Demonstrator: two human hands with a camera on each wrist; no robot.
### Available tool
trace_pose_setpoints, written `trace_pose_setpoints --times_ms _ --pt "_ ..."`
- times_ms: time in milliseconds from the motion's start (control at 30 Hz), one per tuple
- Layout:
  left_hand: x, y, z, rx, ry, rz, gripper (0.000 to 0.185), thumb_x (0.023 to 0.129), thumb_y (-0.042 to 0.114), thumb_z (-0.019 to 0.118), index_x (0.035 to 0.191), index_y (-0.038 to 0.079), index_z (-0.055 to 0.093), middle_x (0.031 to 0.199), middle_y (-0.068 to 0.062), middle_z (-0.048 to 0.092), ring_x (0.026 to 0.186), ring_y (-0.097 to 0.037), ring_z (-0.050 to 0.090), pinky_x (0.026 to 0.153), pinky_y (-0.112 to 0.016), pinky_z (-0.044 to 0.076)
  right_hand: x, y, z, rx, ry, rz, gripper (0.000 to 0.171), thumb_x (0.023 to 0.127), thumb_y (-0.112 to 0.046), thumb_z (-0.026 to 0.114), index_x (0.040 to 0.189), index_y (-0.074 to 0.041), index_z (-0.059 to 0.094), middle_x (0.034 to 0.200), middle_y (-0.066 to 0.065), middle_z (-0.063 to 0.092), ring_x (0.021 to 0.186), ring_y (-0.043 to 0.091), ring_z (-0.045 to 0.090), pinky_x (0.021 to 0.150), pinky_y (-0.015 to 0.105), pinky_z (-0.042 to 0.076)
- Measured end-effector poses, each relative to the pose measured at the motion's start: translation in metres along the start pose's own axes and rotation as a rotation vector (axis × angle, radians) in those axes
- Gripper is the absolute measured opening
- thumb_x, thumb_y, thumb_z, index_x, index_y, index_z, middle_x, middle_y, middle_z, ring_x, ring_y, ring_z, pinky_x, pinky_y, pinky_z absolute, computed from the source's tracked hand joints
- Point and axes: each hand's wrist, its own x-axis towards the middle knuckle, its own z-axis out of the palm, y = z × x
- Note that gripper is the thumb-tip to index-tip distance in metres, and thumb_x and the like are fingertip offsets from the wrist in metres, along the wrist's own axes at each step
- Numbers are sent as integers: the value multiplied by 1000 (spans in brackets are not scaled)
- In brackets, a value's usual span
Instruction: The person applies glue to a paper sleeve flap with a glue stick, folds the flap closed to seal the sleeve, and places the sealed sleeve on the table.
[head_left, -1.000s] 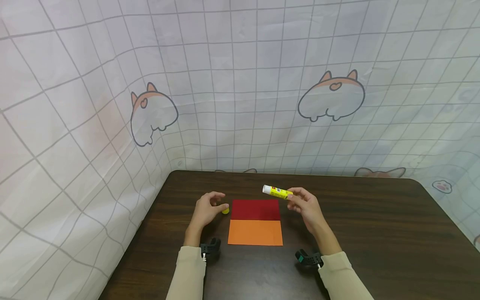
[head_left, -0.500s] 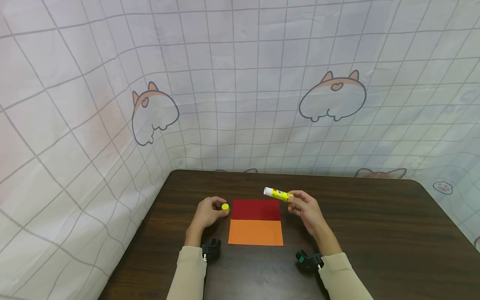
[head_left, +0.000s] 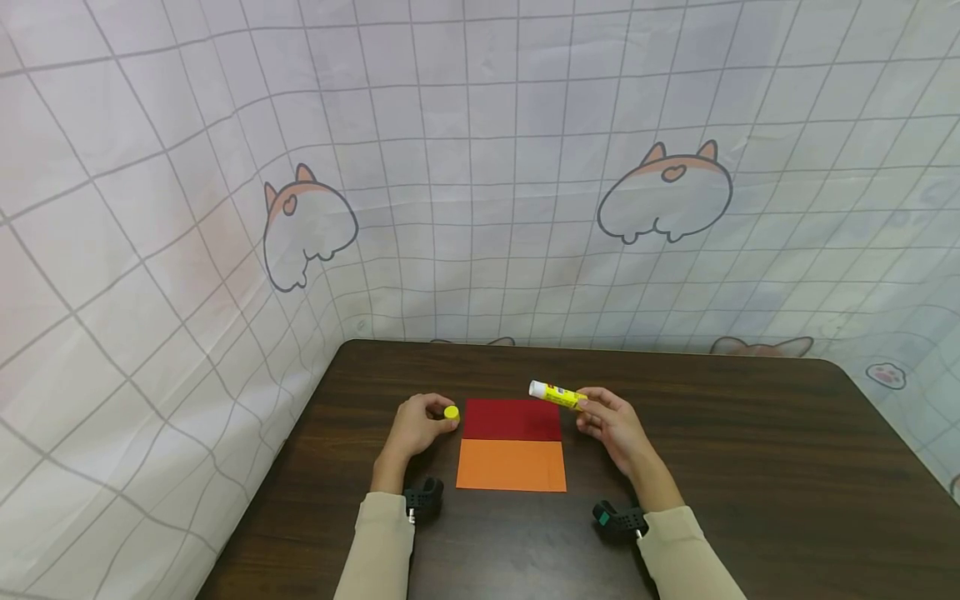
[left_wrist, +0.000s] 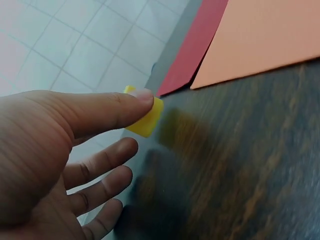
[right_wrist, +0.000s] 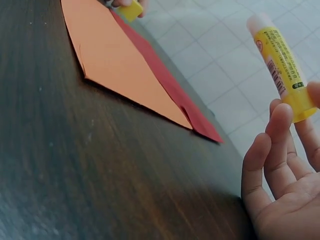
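My left hand [head_left: 411,427] pinches a small yellow glue stick cap [head_left: 452,413] just left of the paper, close over the table. The thumb lies across the cap [left_wrist: 150,121] in the left wrist view, and the other fingers are loosely bent. My right hand [head_left: 613,421] holds a yellow glue stick [head_left: 557,395] by its base, between thumb and fingers. Its uncapped white end points left, above the red paper. A red sheet [head_left: 513,419] lies behind an orange sheet [head_left: 512,466]; together they form one block between the hands.
The dark brown wooden table [head_left: 750,467] stretches under both arms. A white gridded cloth [head_left: 480,208] with cartoon animal drawings hangs behind and at the left. Black straps [head_left: 424,495] sit at both wrists.
The left hand has turned the cap so that its round top shows more, now upright at the fingertips. The right hand's glue stick has dropped slightly toward the red sheet.
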Motion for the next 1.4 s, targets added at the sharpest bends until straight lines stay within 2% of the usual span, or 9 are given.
trace_pose_setpoints --times_ms 267,400,500,633,767,967,1133,1400 --pt "2 14 8 -92 -17 46 24 88 19 82 111 16 76 104 -4 71 92 -20 62 82 -38 56 1 4 -3 17 -22 3 11 101 -20 66 111 -16 66 95 0 68 75 11 64 81 26 58" --pt "3 22 16 -160 -8 76 25 88 21 82 112 16 76 106 -6 72 92 -20 62 81 -35 56 1 5 -4 16 -32 6 10 100 -20 67 110 -18 67 95 0 67 75 11 65 83 26 58" --pt "3 27 22 -206 2 87 27 88 22 82 114 18 76 110 -7 72 95 -22 63 84 -37 57 1 5 -5 11 -43 5 10 101 -20 66 110 -19 67 96 0 66 76 11 65 84 26 58" --pt "2 33 28 -307 17 67 29 89 23 81 117 22 75 114 -6 71 101 -23 62 88 -39 57 1 4 -5 25 -45 6 10 100 -20 67 110 -18 68 96 2 68 76 12 65 84 27 58" --pt "2 39 34 -440 29 55 31 89 22 80 119 19 75 111 -7 70 100 -23 60 87 -35 56 0 4 -5 36 -46 8 10 100 -20 67 110 -18 68 96 4 70 75 12 65 84 27 58" --pt "2 49 39 -593 17 -11 30 90 25 80 118 15 75 106 -6 67 98 -21 58 96 -46 55 0 3 -5 26 -44 8 11 100 -19 67 110 -18 68 97 0 67 76 12 65 85 27 58" --pt "2 54 45 -656 2 -39 32 90 26 80 120 14 75 109 -7 68 100 -21 59 100 -48 53 0 4 -5 17 -49 4 10 100 -18 67 110 -19 68 98 -3 66 77 11 65 85 27 58" --pt "2 59 59 -672 -20 -32 33 91 26 79 121 13 74 110 -5 69 100 -20 60 98 -43 55 1 5 -6 0 -61 0 11 99 -18 68 110 -18 68 101 -3 65 78 12 65 85 27 58"
